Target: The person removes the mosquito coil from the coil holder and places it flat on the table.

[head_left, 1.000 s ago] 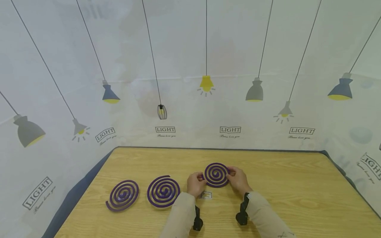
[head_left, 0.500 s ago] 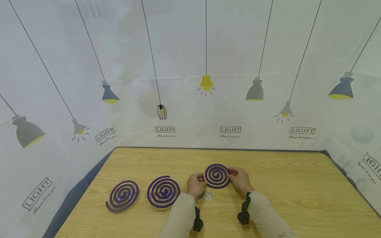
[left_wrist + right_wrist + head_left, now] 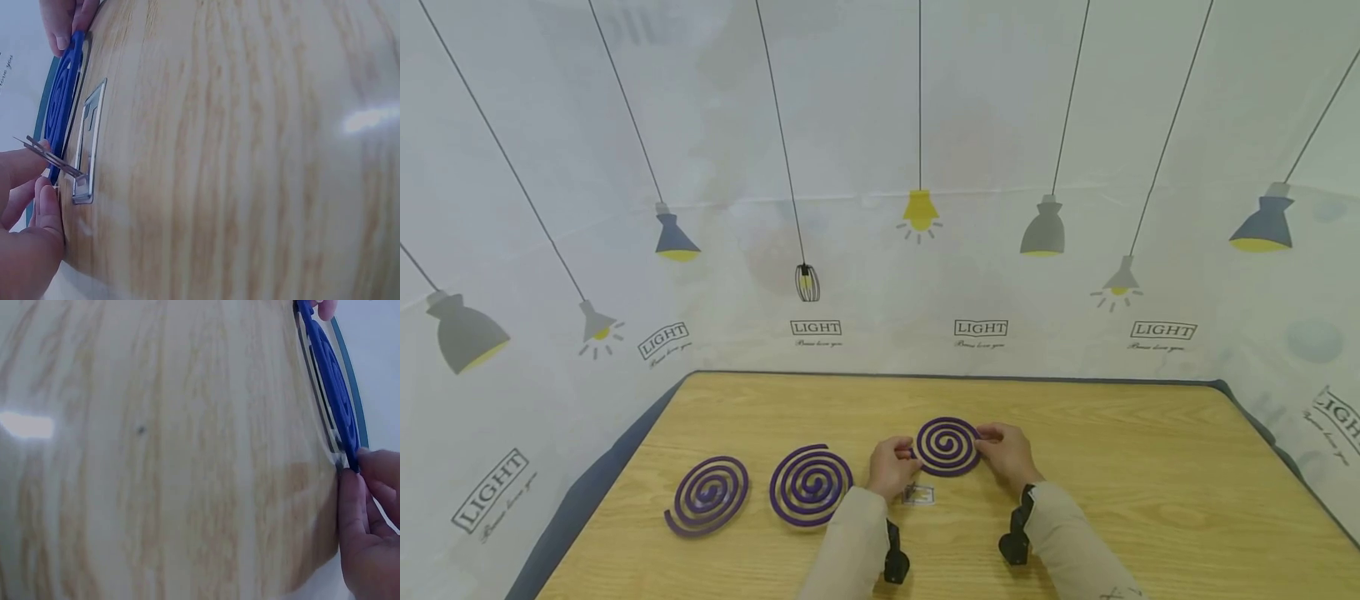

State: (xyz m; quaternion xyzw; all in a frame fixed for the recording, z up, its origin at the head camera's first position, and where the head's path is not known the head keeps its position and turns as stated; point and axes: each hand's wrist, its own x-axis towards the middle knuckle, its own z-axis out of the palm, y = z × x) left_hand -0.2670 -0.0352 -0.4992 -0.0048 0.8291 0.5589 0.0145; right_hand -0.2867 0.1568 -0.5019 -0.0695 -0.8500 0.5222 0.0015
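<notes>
- Coil [image 3: 947, 445]: round, between both hands, neither clearly nearer.
- Left hand [image 3: 892, 467] pinches the coil's left edge.
- Right hand [image 3: 1007, 455] pinches its right.
- Metal stand [image 3: 918, 495]: coil's near side.

The left wrist view crops the right hand [image 3: 60, 17].

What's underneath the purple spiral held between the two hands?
Through the gaps in the purple spiral, the wooden table shows. Whatever lies directly beneath its turns is covered. A thin metal frame shows beside it, nearer the person.
</notes>
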